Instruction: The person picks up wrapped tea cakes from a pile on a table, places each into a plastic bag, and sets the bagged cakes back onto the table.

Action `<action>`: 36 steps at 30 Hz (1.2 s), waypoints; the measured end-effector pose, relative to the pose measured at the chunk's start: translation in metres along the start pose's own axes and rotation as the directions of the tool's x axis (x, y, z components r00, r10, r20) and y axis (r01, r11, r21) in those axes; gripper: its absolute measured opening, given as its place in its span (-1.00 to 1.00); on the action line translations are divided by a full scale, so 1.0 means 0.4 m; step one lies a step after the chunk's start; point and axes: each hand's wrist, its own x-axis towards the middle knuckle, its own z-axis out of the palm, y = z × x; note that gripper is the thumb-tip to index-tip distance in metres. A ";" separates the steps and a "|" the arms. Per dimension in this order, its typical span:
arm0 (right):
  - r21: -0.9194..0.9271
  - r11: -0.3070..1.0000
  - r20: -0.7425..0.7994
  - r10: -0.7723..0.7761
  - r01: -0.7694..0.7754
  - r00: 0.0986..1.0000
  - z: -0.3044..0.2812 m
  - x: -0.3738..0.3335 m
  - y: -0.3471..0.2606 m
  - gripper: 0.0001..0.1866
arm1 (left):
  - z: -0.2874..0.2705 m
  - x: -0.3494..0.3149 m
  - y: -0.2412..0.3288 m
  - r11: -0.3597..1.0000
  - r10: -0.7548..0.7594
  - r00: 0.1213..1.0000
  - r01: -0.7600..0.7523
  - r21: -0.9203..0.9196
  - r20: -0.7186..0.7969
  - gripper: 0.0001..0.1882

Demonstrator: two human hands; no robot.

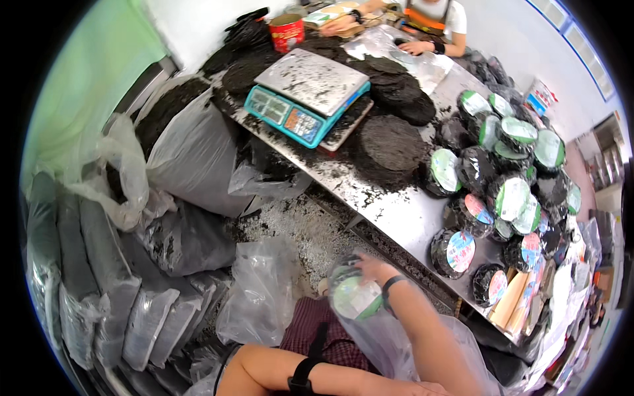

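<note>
My right hand (375,268) curls its fingers over the top edge of a round, dark, plastic-wrapped pack (356,296) with a green and white label. The pack is slightly blurred and sits above my lap, at the top of a large clear plastic bag (396,340); I cannot tell whether it is inside. Low in the picture my left forearm reaches across to the right. My left hand (426,388) is partly cut off by the lower edge, close to the bag, and its fingers are hidden.
Round labelled packs (512,198) pile up on the metal table (389,214) at right. A turquoise scale (307,92), dark flat discs (389,148) and a red tin (286,33) stand farther back. Filled bags (109,284) line the left. Another person's hand (416,47) works at the far end.
</note>
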 end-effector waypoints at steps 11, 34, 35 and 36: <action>0.791 0.603 -0.035 -0.121 0.102 0.992 -0.013 -0.468 -0.138 -0.50 | -0.334 -0.194 -0.090 0.863 0.118 0.480 0.383 0.329 -0.869 -0.55; 0.273 -0.175 0.020 0.984 0.946 0.176 0.273 -0.902 0.429 -0.45 | -0.443 0.113 -0.128 0.853 0.193 0.097 0.476 0.216 -0.976 -0.58; 0.221 -0.172 0.029 0.985 0.960 0.170 0.293 -0.906 0.481 -0.39 | -0.453 0.125 -0.135 0.858 0.182 0.097 0.470 0.206 -0.979 -0.59; 0.093 -0.257 -0.013 0.966 0.962 0.260 0.313 -0.883 0.533 -0.34 | -0.462 0.130 -0.144 0.845 0.190 0.105 0.489 0.217 -0.976 -0.59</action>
